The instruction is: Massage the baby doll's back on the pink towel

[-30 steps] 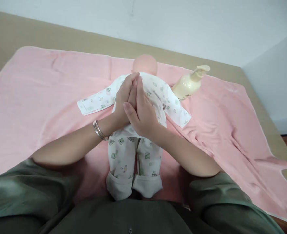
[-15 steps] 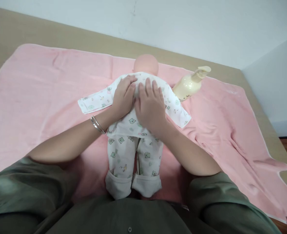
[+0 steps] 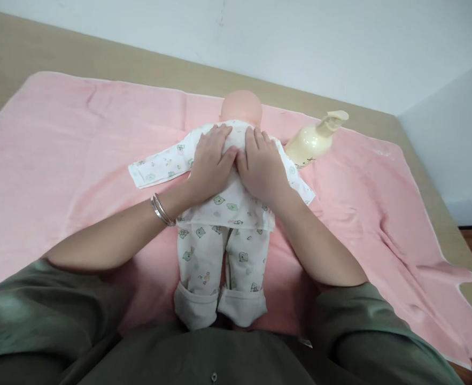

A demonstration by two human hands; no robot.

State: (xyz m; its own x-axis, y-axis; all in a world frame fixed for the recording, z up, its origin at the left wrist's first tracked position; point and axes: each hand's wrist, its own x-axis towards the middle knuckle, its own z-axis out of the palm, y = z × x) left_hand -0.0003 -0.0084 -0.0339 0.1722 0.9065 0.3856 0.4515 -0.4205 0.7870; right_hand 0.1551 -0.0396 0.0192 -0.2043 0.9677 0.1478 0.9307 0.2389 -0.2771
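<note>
A baby doll in a white printed top and matching trousers lies on a pink blanket, its bald head at the far end and its face hidden. My left hand rests flat on the left side of the doll's upper back, fingers stretched toward the shoulder. On the right side of the upper back lies my right hand, also flat with its fingers out. The two thumbs come close together over the middle of the back. Neither hand grips anything.
Beside the doll's right-hand sleeve, a cream pump bottle lies tilted on the blanket. A wooden tabletop shows beyond the blanket, with a white wall behind it.
My right hand has shifted to the right and slightly away from me across the doll's back. My left hand has moved a little right, its thumb now nearer the right thumb.
</note>
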